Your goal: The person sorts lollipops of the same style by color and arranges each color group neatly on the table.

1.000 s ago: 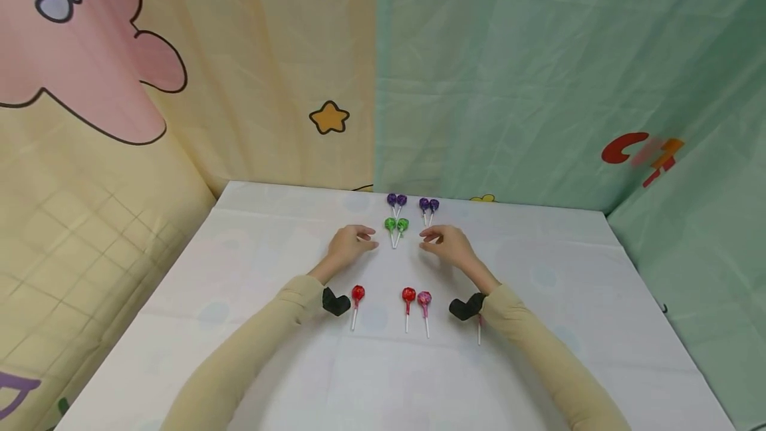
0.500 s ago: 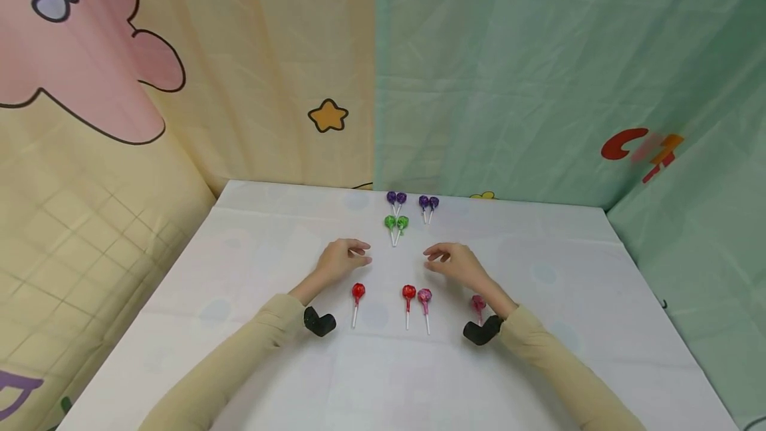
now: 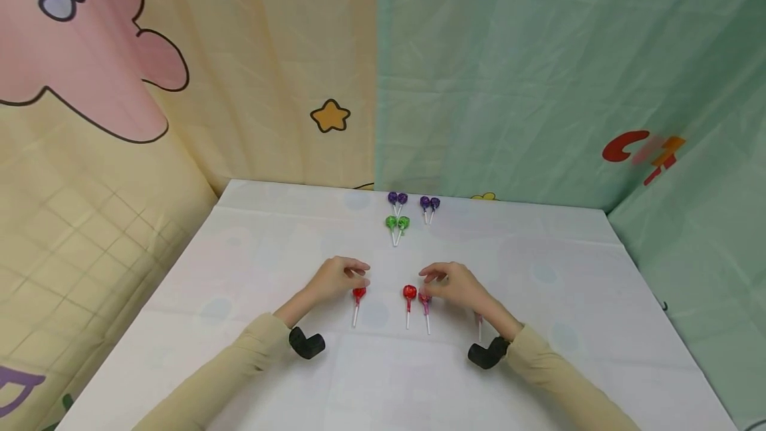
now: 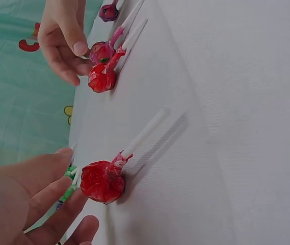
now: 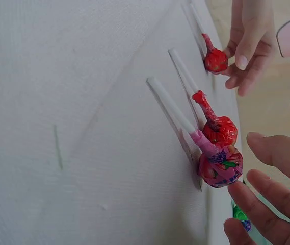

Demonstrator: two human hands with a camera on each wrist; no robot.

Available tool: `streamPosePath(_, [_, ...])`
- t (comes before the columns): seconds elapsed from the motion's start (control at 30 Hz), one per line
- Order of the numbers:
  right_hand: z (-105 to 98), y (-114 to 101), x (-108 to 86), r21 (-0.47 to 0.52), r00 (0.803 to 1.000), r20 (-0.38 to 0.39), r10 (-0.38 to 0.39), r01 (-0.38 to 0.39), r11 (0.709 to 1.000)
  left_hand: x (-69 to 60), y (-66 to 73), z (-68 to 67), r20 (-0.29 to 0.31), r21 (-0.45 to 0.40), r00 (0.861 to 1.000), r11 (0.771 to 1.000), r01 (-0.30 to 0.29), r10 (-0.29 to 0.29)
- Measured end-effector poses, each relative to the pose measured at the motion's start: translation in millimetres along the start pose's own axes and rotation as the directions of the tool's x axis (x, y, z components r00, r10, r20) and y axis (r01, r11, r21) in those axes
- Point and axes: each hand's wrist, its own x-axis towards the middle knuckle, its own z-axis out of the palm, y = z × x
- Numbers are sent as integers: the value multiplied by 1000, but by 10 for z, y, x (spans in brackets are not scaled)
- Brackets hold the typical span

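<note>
My left hand [image 3: 336, 279] is over the head of a red lollipop [image 3: 359, 294], its fingers relaxed and thumb apart. In the left wrist view that red lollipop [image 4: 103, 182] lies just beyond the fingertips; whether they touch it I cannot tell. My right hand [image 3: 456, 285] hovers by a pink lollipop [image 3: 426, 308], partly covering its head. Beside the pink one lies another red lollipop [image 3: 409, 292]. The right wrist view has the pink lollipop [image 5: 220, 166] near loosely bent, spread fingers that grip nothing. A further pink lollipop [image 3: 479, 328] is partly hidden under the right wrist.
Two green lollipops [image 3: 397, 223] lie farther back with sticks crossing. Behind them are two purple lollipops [image 3: 397, 199], and another purple pair [image 3: 429, 203] sits to their right. A white cloth covers the table [image 3: 269, 231]; printed curtains [image 3: 287, 52] hang behind it.
Both hands have drawn back from beside the green lollipops toward the nearer row, the left to the red lollipop and the right to the pink one. The lollipops stay put.
</note>
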Motion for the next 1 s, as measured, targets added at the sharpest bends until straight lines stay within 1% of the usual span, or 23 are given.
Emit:
streamPosePath(0.13, [30, 29, -8, -38, 998, 29, -50, 51, 998, -70, -36, 2, 24, 16, 1000, 1000, -15, 15])
streamPosePath(0.27, [49, 32, -4, -69, 994, 42, -101, 104, 992, -101, -64, -2, 39, 29, 999, 999, -26, 24])
streamPosePath(0.4, [71, 23, 4, -70, 992, 52, -111, 114, 991, -113, -83, -5, 65, 34, 998, 999, -21, 19])
streamPosePath(0.53, [107, 10, 19, -44, 991, 68, -117, 120, 992, -126, -96, 2, 78, 32, 997, 999, -18, 15])
streamPosePath(0.7, [149, -14, 42, -37, 987, 55, -151, 153, 987, -142, -108, 19, 54, 37, 998, 999, -19, 17])
streamPosePath(0.87, [177, -44, 43, -48, 987, 47, -154, 156, 987, -167, -110, 44, 18, 60, 1000, 998, 17, -18])
streamPosePath(1.0, [203, -58, 46, -56, 989, 51, -138, 141, 988, -187, -112, 71, -15, 93, 999, 995, 41, -40])
